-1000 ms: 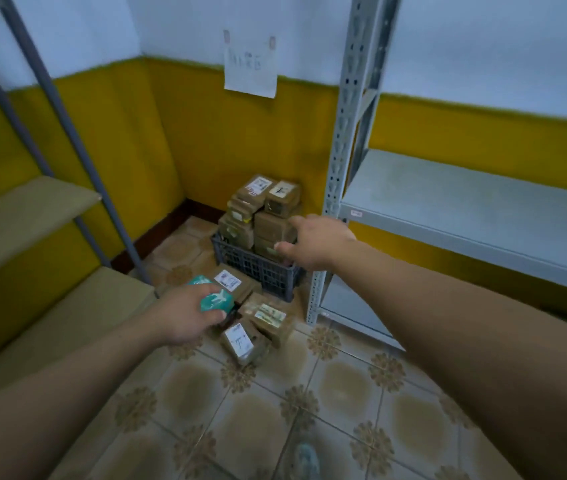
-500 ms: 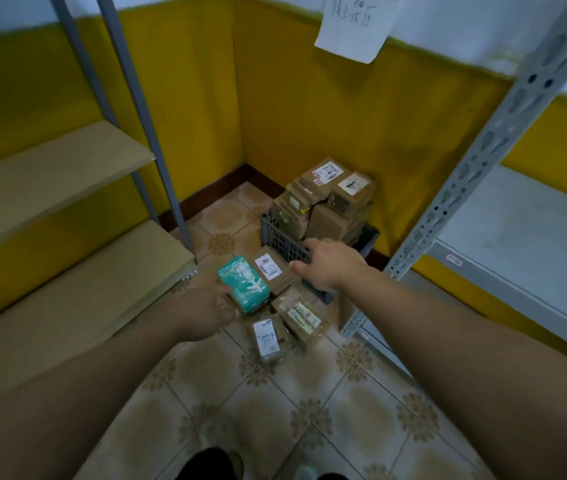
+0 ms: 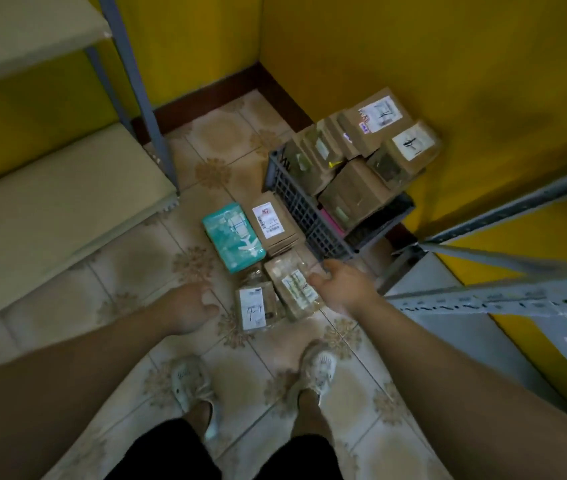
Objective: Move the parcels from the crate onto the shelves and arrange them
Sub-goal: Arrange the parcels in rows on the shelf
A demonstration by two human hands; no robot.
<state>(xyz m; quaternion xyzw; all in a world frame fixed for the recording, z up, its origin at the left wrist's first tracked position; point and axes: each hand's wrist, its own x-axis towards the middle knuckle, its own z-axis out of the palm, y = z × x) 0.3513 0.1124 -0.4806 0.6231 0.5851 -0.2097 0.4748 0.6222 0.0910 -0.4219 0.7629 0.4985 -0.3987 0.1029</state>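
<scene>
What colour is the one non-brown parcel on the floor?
The parcel is teal with white markings; head view.

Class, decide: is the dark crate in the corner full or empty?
Full: brown parcels pile up above the rim of the crate.

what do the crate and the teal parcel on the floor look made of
Crate: probably moulded plastic, matt dark grey, judging by its open lattice wall. Teal parcel: apparently a thin plastic wrap, slightly glossy, with white print; blur leaves it uncertain.
</scene>
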